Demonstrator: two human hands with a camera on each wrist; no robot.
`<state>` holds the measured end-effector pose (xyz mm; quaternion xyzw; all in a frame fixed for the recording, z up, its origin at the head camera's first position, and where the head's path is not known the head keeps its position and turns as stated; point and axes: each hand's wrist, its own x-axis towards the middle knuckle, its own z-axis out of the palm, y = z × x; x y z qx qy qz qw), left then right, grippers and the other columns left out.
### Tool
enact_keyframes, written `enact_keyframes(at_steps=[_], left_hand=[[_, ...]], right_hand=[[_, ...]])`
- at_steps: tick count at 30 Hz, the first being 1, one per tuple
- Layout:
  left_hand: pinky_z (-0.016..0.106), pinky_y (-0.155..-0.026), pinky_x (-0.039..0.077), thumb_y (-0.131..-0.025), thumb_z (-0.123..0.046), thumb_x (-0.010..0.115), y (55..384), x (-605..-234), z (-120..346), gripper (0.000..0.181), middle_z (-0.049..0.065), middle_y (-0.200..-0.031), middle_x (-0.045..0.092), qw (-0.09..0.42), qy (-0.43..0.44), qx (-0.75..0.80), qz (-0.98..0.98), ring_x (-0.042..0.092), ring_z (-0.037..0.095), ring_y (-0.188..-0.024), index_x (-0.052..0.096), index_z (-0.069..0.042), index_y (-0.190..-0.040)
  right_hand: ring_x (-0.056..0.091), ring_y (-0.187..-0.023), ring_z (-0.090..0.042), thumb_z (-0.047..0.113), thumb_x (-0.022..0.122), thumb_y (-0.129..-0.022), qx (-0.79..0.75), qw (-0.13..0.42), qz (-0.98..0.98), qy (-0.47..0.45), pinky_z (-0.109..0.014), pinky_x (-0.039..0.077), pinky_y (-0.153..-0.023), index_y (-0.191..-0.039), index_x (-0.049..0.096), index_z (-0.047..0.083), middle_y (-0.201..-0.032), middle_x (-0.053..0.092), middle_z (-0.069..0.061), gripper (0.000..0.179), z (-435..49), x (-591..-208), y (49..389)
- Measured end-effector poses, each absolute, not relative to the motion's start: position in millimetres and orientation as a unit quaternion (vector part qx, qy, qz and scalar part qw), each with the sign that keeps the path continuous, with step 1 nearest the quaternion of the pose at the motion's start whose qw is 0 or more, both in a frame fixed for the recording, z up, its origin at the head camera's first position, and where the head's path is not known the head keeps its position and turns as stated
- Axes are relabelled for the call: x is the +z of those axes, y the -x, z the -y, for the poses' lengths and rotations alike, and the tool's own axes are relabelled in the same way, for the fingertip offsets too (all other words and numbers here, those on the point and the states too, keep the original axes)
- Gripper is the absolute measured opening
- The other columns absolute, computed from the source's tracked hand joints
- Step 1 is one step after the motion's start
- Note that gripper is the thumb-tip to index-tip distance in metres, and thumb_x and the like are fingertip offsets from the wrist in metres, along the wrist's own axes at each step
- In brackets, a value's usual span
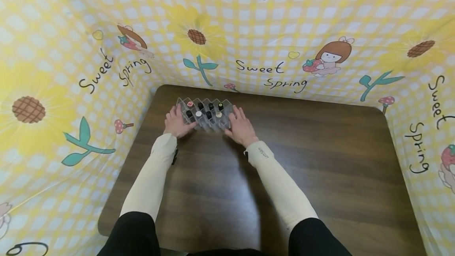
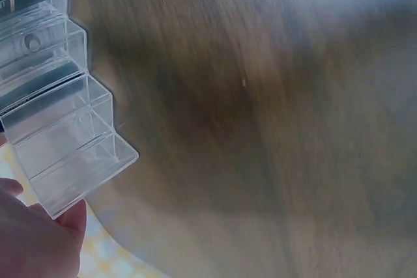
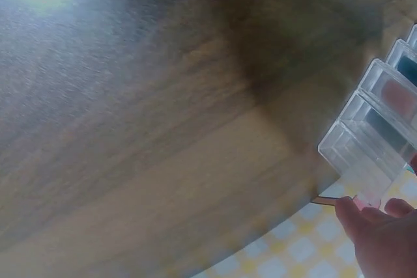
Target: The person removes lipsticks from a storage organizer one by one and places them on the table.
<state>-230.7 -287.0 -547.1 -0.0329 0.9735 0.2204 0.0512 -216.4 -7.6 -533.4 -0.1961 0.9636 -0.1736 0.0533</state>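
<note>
Near the far left part of the table, a clear plastic organizer [image 1: 224,121] with diamond-shaped compartments stands between my two hands. Several small capped tubes sit in it, with black, white, red and yellowish ends showing; their exact kind is hard to tell. My left hand [image 1: 176,124] holds the organizer's left end, the thumb along the front and the fingers at the side. On the opposite end, my right hand [image 1: 243,128] grips the right side. Both wrist views show stepped clear walls of the organizer [image 2: 68,122] [image 3: 365,128], with fingers at its outer edge.
The dark wooden table [image 1: 320,161] has rounded corners. Yellow-and-white checked cloth [image 1: 227,23] with flowers and lettering hangs close round the back and both sides. The organizer is near the table's back edge.
</note>
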Motion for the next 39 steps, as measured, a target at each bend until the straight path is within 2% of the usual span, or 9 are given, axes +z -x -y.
enact_keyframes(at_steps=[7, 10, 16, 22, 26, 33, 39], left_hand=[[0.062, -0.105, 0.028, -0.076, -0.059, 0.068, 226.0, -546.2, 283.1, 0.113, 0.033, -0.146, 0.021, 0.054, 0.029, 0.230, -0.971, 0.026, 0.048, -0.129, 0.006, -0.006, -0.155], [0.063, -0.104, 0.030, -0.075, -0.058, 0.070, 224.7, -545.2, 282.6, 0.116, 0.032, -0.143, 0.022, 0.060, 0.034, 0.245, -0.967, 0.029, 0.049, -0.127, 0.003, -0.009, -0.156], [0.058, -0.105, 0.040, -0.075, -0.057, 0.073, 222.5, -547.7, 277.3, 0.120, 0.028, -0.142, 0.015, 0.078, 0.043, 0.293, -0.952, 0.031, 0.048, -0.133, -0.004, -0.015, -0.156], [0.059, -0.104, 0.041, -0.075, -0.056, 0.072, 217.2, -548.7, 266.0, 0.119, 0.029, -0.146, 0.014, 0.067, 0.030, 0.287, -0.955, 0.033, 0.051, -0.132, -0.003, -0.011, -0.156], [0.060, -0.103, 0.041, -0.077, -0.058, 0.069, 213.9, -549.9, 258.3, 0.118, 0.029, -0.153, 0.011, 0.065, 0.021, 0.264, -0.962, 0.031, 0.052, -0.135, -0.005, -0.010, -0.156], [0.061, -0.106, 0.036, -0.078, -0.060, 0.065, 210.5, -553.0, 247.2, 0.116, 0.028, -0.159, 0.002, 0.065, 0.005, 0.252, -0.965, 0.021, 0.052, -0.141, -0.002, -0.005, -0.155], [0.063, -0.104, 0.037, -0.081, -0.065, 0.059, 207.5, -554.2, 239.9, 0.114, 0.025, -0.160, -0.005, 0.086, 0.006, 0.236, -0.968, 0.014, 0.050, -0.144, -0.003, -0.004, -0.155]], right_hand=[[0.015, -0.149, -0.036, 0.047, 0.058, -0.092, -0.173, 0.051, -0.964, 0.194, -0.050, 0.029, -0.116, -0.108, 0.049, 0.005, -0.161, 0.014, -0.020, 0.046, 8.5, -535.5, 212.3], [0.017, -0.149, -0.036, 0.049, 0.056, -0.093, -0.169, 0.048, -0.965, 0.193, -0.049, 0.029, -0.117, -0.109, 0.048, 0.004, -0.160, 0.017, -0.021, 0.048, 9.4, -536.2, 210.0], [0.017, -0.148, -0.038, 0.049, 0.054, -0.094, -0.168, 0.037, -0.969, 0.175, -0.047, 0.028, -0.117, -0.127, 0.044, -0.002, -0.160, 0.012, -0.025, 0.062, 8.5, -542.0, 205.1], [0.020, -0.146, -0.040, 0.051, 0.054, -0.093, -0.176, 0.024, -0.974, 0.144, -0.047, 0.030, -0.116, -0.150, 0.021, -0.003, -0.160, 0.009, -0.026, 0.085, 5.4, -546.8, 202.3], [0.017, -0.147, -0.040, 0.053, 0.053, -0.093, -0.163, 0.025, -0.978, 0.131, -0.045, 0.025, -0.119, -0.153, 0.014, -0.002, -0.160, 0.005, -0.027, 0.091, 3.5, -549.6, 199.6], [0.002, -0.150, -0.037, 0.058, 0.048, -0.094, -0.158, 0.049, -0.981, 0.100, -0.047, 0.016, -0.121, -0.154, 0.005, -0.001, -0.161, -0.010, -0.022, 0.094, -0.6, -556.8, 194.9], [-0.001, -0.150, -0.036, 0.059, 0.044, -0.095, -0.143, 0.045, -0.984, 0.093, -0.047, 0.016, -0.121, -0.154, 0.006, 0.000, -0.161, -0.005, -0.022, 0.092, -5.9, -559.8, 194.0]])
